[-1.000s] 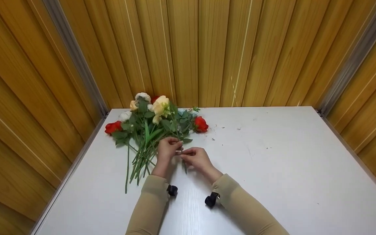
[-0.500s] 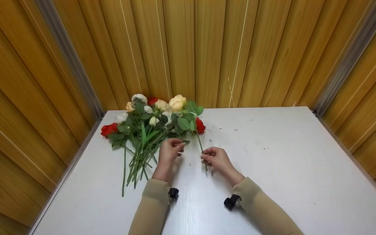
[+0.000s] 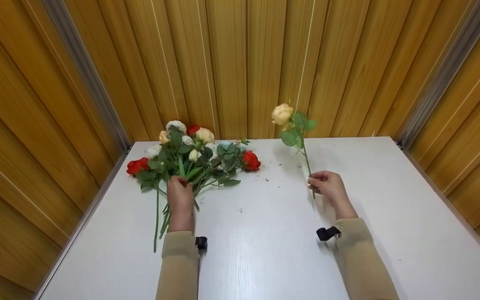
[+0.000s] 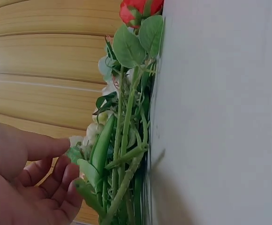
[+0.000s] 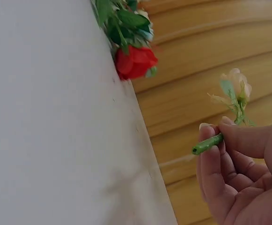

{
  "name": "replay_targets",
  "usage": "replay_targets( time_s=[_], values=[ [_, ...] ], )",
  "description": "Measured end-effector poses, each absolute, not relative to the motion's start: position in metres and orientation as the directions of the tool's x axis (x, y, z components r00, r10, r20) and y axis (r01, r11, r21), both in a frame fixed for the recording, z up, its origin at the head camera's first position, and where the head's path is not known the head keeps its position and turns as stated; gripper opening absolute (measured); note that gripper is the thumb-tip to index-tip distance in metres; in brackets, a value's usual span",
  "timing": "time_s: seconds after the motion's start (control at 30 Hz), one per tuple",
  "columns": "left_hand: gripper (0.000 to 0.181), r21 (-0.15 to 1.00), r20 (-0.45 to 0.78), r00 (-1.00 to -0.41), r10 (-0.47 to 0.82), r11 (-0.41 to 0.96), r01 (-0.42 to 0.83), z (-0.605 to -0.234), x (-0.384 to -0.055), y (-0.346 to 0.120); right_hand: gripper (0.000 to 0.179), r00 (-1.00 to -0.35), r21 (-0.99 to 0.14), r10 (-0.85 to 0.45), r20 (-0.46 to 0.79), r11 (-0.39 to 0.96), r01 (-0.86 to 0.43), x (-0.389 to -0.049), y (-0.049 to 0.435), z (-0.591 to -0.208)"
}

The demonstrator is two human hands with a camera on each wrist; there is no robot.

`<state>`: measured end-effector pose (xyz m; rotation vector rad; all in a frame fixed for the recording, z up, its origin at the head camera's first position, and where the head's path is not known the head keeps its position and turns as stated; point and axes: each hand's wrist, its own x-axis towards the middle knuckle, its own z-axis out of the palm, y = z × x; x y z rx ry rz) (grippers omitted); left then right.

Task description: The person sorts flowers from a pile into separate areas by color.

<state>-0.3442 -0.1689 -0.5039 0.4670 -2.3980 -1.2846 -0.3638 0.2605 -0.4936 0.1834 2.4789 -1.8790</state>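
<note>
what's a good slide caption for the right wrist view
A right hand pinches the green stem of a peach rose; a red rose rests on the white table.

My panelled work booth (image 3: 465,137)
Yellow-brown wood-grain panels (image 3: 261,66) enclose me from ten to two o'clock; grey metal corner posts (image 3: 86,71) stand at eleven and one; a flat white tabletop (image 3: 256,258) lies at twelve.
</note>
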Motion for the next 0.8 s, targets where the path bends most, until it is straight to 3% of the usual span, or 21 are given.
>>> replay_targets(
  time_s=[0.17, 0.3, 0.47, 0.63, 0.8],
  values=[
    [0.037, 0.753, 0.175, -0.853, -0.492, 0.625, -0.206, -0.509, -0.343, -0.179, 0.038, -0.981, -0.955, 0.165, -0.1, 0.262, 0.141, -0.359, 0.303, -0.492],
    [0.047, 0.679, 0.119, -0.872, -0.475, 0.68, -0.278, -0.513, -0.343, -0.183, 0.039, -0.952, -0.948, 0.272, -0.141, 0.24, 0.209, -0.352, 0.337, -0.493],
    [0.036, 0.631, 0.05, -0.886, -0.462, 0.702, -0.33, -0.514, -0.343, -0.186, 0.035, -0.895, -0.94, 0.395, -0.208, 0.171, 0.294, -0.344, 0.375, -0.498],
    [0.025, 0.597, 0.061, -0.877, -0.477, 0.721, -0.351, -0.513, -0.343, -0.188, 0.022, -0.851, -0.929, 0.453, -0.266, 0.117, 0.352, -0.339, 0.406, -0.502],
    [0.019, 0.57, 0.075, -0.878, -0.473, 0.743, -0.352, -0.51, -0.342, -0.189, 0.028, -0.826, -0.896, 0.484, -0.287, 0.17, 0.411, -0.339, 0.434, -0.5]
  ],
)
